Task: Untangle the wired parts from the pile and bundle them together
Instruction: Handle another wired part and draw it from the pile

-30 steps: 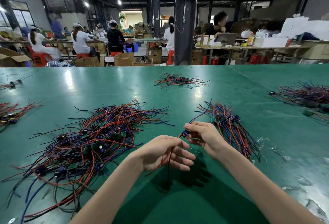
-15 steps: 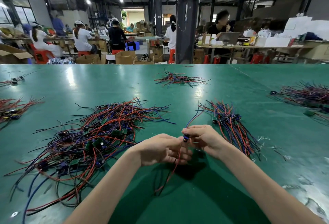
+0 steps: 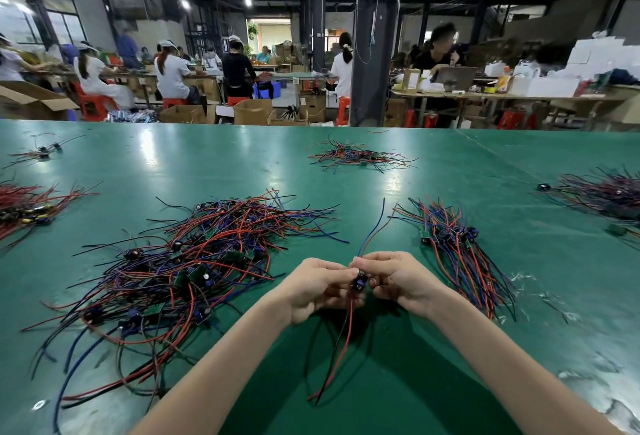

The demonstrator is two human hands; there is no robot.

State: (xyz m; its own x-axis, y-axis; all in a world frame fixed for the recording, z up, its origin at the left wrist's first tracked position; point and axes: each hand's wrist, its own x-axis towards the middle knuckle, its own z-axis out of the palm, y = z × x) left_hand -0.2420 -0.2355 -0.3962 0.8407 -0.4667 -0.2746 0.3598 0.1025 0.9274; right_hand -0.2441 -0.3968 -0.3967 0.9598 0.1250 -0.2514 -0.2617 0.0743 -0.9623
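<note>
Over the near middle of the green table (image 3: pixel 207 164), holds one wired part (image 3: pixel 359 284) up between both hands, clear of the surface. Pinches its small dark body from the left with the curled fingers of the left hand (image 3: pixel 318 287). Grips the same body from the right with the right hand (image 3: pixel 398 282), thumb and forefinger closed near its top. Lets the red and black leads (image 3: pixel 341 348) hang from the part toward the near edge; cannot tell whether their ends touch the table. Sends the blue and reddish leads (image 3: pixel 372 230) up and away past the knuckles.

Left of the hands, near the left wrist, has the tangled pile (image 3: pixel 194 261) of red, blue and black wires with small green boards and dark components mixed in. Just right of the right hand, has a straighter bundle (image 3: pixel 457 247) of like parts, components gathered at its far end and wires fanned toward the near right. Farther out, shows a small heap (image 3: pixel 356 156) at the far middle, a dark heap (image 3: pixel 602 192) at the right edge and a red heap (image 3: pixel 24 206) at the left edge.
</note>
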